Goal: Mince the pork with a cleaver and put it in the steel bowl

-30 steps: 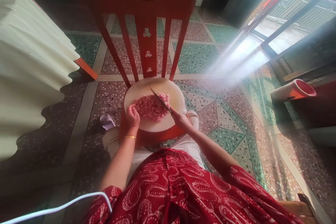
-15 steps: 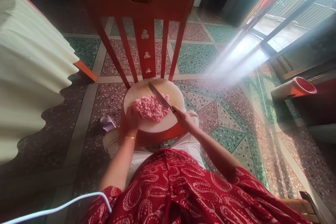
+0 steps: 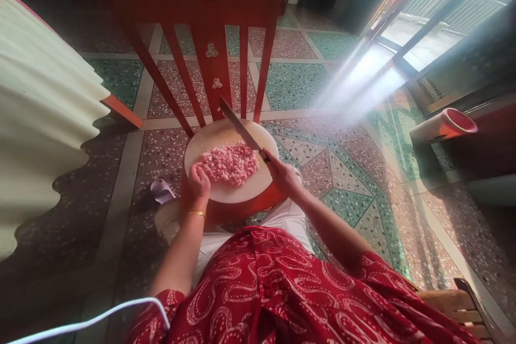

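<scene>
Terrazzo floor (image 3: 306,83) with green and pink panels is the backdrop, sun pouring in from the window on the right, and the work surface is a round pale chopping board (image 3: 250,185) sitting on the seat of a red chair (image 3: 209,5). Smack in the middle of that board is the minced meat (image 3: 229,163), a loose pink heap. I'd guess it's soft, wet and sticky, so it'll smear and cling rather than slide, and you can't really grab it, just corral it from the edge or scrape it with the blade. The knife (image 3: 241,128) looks stiff and light, held by the handle end, blade raised at an angle above the far right side of the heap with its tip pointing away toward the chair back. Right hand (image 3: 284,174) is wrapped closed around that handle, forearm coming in from the lower right. Left hand (image 3: 196,187) sits at the near left edge of the board, fingers curled loosely down against the heap's edge, not gripping anything that I can see, gold bangle (image 3: 196,214) on the wrist. Off to the left there's a wavy cream cloth (image 3: 44,129).
</scene>
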The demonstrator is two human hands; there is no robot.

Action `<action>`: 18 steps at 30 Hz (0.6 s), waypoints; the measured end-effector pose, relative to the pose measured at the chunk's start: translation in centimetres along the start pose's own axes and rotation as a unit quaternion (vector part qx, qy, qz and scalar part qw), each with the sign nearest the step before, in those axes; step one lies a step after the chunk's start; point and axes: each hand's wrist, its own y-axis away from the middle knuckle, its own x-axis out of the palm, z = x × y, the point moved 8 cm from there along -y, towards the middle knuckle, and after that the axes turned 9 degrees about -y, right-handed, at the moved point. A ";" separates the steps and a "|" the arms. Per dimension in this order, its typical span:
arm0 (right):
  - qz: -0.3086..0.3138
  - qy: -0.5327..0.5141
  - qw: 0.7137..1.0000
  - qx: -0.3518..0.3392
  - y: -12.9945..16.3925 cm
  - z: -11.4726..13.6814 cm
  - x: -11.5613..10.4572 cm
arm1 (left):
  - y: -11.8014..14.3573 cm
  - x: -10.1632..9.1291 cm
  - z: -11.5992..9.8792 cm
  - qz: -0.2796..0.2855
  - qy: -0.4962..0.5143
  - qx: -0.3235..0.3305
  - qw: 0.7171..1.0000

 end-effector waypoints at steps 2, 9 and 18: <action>-0.011 0.011 1.000 0.009 0.0 -0.3 0.1 | 0.0 -0.1 0.1 -0.013 0.000 -0.003 1.000; 0.049 0.007 0.997 0.061 -0.5 -2.0 1.1 | -0.1 -0.3 -0.1 -0.018 -0.019 -0.013 1.000; 0.044 0.000 0.996 0.079 -0.5 -2.8 2.3 | 0.0 -0.5 -0.3 -0.022 -0.005 -0.012 1.000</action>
